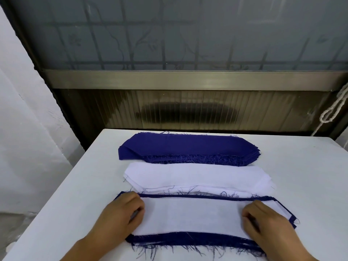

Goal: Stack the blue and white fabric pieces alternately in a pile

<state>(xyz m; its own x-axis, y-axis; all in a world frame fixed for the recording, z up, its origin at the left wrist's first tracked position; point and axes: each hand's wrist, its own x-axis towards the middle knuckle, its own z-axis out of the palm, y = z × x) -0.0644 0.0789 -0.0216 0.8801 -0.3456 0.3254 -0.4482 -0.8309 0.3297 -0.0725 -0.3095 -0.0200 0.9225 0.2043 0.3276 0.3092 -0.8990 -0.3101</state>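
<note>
A white curtain [28, 129] hangs at far left, a frosted window [188, 34] runs behind the white worktop [310, 166], and a looped cord [333, 110] dangles at far right. On the worktop, a blue stack [188, 147] lies farthest, a white stack [197, 176] just nearer. Nearest, the mixed pile [192, 240] has a white piece [192, 213] on top. The left hand [120, 213] and right hand [267, 221], fingers curled, pinch its ends. No writing is visible.
</note>
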